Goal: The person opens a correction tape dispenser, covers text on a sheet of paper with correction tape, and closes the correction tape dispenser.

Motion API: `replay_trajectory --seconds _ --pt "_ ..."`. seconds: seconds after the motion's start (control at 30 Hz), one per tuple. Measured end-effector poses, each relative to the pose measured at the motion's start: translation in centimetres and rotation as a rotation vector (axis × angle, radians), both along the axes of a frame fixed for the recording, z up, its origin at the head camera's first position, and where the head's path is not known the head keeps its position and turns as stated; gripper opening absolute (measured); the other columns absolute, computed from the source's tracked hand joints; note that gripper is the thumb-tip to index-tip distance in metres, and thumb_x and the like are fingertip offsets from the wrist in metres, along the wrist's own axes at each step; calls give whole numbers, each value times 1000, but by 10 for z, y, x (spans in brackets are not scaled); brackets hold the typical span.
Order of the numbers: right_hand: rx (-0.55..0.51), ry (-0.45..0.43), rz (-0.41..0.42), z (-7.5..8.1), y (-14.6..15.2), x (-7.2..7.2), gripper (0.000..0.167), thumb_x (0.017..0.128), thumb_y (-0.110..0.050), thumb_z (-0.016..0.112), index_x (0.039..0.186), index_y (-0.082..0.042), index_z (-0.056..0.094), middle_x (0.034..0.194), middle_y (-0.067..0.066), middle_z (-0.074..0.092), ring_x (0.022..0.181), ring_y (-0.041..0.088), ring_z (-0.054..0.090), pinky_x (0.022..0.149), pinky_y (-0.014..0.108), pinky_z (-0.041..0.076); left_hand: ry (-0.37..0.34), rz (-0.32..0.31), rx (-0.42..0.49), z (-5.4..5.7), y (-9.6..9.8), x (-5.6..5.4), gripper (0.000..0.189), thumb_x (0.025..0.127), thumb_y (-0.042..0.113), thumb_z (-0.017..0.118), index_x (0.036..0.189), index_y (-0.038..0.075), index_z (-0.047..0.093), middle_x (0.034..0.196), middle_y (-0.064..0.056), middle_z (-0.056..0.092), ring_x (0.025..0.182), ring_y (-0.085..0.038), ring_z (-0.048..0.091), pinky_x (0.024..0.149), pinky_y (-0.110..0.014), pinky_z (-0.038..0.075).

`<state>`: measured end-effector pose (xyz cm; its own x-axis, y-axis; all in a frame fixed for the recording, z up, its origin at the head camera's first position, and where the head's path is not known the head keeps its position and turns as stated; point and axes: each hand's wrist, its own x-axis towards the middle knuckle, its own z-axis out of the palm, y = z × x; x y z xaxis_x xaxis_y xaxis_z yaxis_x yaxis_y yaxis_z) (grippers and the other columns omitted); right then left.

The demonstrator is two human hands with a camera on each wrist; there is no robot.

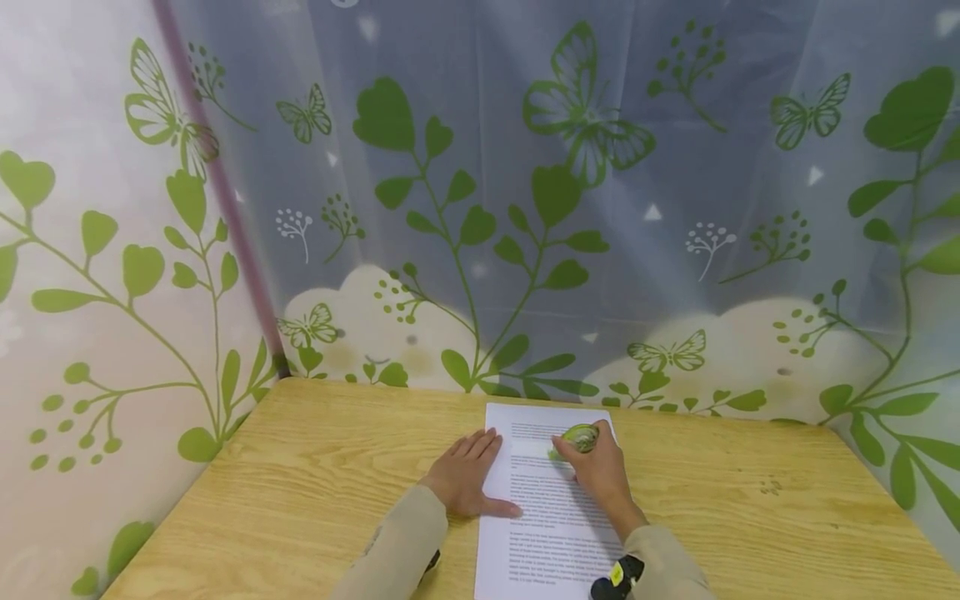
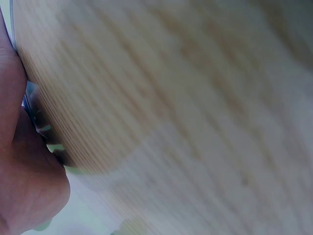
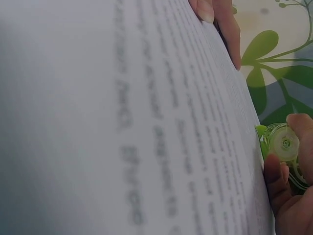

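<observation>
A printed white sheet of paper [image 1: 551,546] lies on the wooden table, its long side running away from me. My right hand [image 1: 603,477] pinches a green see-through correction tape dispenser [image 1: 581,435] between thumb and fingers, its tip down at the upper lines of text. In the right wrist view the round reel inside the dispenser [image 3: 284,142] shows through its case. A blank white band lies left of the tip, between text blocks. My left hand [image 1: 474,477] rests across the paper's left edge, fingers extended and thumb on the sheet; the left wrist view shows only part of it.
The wood-grained table [image 1: 337,467] extends to both sides of the paper. Behind it hangs a curtain [image 1: 480,275] printed with green leaves and butterflies, reaching down to the table's back edge. A small dark mark [image 1: 770,486] is on the table at right.
</observation>
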<state>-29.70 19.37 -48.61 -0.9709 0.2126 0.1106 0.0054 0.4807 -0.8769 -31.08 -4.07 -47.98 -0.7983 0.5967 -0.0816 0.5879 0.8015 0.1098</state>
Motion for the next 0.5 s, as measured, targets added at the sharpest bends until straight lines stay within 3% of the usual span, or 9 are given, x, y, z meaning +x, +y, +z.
replay_trajectory --seconds 0.13,0.37,0.5 --pt "48 20 -5 1 3 1 49 84 -33 74 105 -2 43 90 13 57 69 19 57 56 30 48 24 -5 6 -7 0 -3 113 74 84 45 152 6 20 158 -9 17 143 -25 15 114 -40 16" --pt "51 5 -7 1 8 2 50 85 -36 73 106 -3 43 91 12 57 73 19 56 59 31 47 3 -5 12 2 1 1 111 75 80 50 152 5 22 157 -11 19 143 -26 17 114 -41 17" --pt "53 7 -23 -1 11 1 51 84 -36 74 107 -3 43 91 13 57 74 20 57 60 31 47 21 -15 8 -1 0 0 112 75 82 48 152 4 22 157 -11 19 143 -27 17 114 -42 17"
